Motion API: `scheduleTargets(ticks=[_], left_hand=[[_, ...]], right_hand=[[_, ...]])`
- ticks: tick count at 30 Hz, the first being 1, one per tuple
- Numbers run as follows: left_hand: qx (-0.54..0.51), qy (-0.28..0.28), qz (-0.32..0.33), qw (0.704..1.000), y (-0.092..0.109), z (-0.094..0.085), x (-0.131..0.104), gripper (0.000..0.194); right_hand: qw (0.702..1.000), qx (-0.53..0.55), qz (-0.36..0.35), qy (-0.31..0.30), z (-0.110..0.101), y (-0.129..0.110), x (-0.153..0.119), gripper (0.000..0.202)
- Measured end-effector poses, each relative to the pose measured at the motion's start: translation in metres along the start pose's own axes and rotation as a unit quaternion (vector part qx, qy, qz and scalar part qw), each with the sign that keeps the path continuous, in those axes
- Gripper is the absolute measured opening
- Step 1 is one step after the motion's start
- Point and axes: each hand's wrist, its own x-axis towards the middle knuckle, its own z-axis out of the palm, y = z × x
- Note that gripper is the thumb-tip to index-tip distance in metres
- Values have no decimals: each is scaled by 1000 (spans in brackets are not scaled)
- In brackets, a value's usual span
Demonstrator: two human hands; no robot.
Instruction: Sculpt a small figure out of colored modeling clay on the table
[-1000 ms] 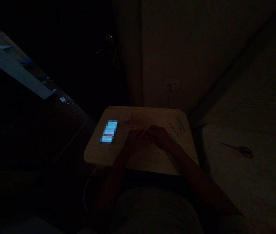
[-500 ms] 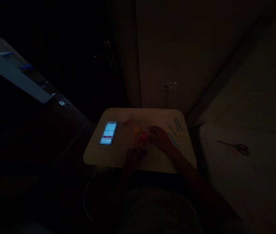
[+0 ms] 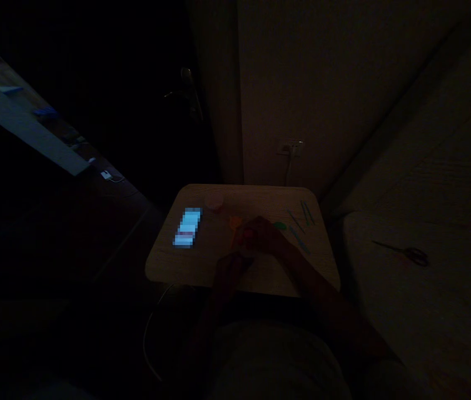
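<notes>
In dim light, my right hand (image 3: 265, 235) is over the middle of a small wooden table (image 3: 202, 272), fingers bent around a red lump (image 3: 250, 233) whose exact shape is too dark to read. Nearer to me, my left hand (image 3: 228, 269) rests low with its fingers curled together; what they hold, if anything, is lost in shadow. An orange piece (image 3: 235, 223) with a narrow lower part lies just left of the red lump. Beyond my right wrist a green piece (image 3: 279, 226) shows. Several thin teal sticks (image 3: 299, 240) lie on the table's right side.
A lit phone (image 3: 188, 228) lies on the left of the table, a pale round tub (image 3: 214, 202) behind it. Scissors (image 3: 415, 255) rest on a light surface to the right. A wall socket (image 3: 290, 146) with a plugged cable and a door handle (image 3: 188, 94) are beyond.
My right hand has moved slightly left and closed over the red lump, uncovering the green piece behind it. My left hand stays nearly in place. The whole view has shifted a little.
</notes>
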Motion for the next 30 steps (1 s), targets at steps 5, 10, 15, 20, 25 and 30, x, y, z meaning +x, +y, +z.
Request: scheduleTargets(ticks=[5, 10, 15, 20, 25, 30], left_hand=[[-71, 151, 14, 986, 3, -23, 23, 46], [14, 162, 47, 986, 10, -41, 41, 24], [293, 115, 49, 948, 19, -41, 62, 12], [438, 46, -27, 898, 27, -25, 82, 21], [436, 62, -21, 897, 19, -12, 99, 24], [403, 116, -9, 908, 19, -2, 117, 24]], right_hand=[[997, -40, 57, 23, 1, -2, -3, 38], [996, -58, 66, 18, 0, -7, -1, 25], [993, -78, 87, 30, -6, -3, 3, 32], [987, -117, 100, 41, -16, 2, 10, 31], [982, -153, 106, 32, -23, 14, 21, 34], [982, -152, 109, 30, -27, 25, 31, 36]])
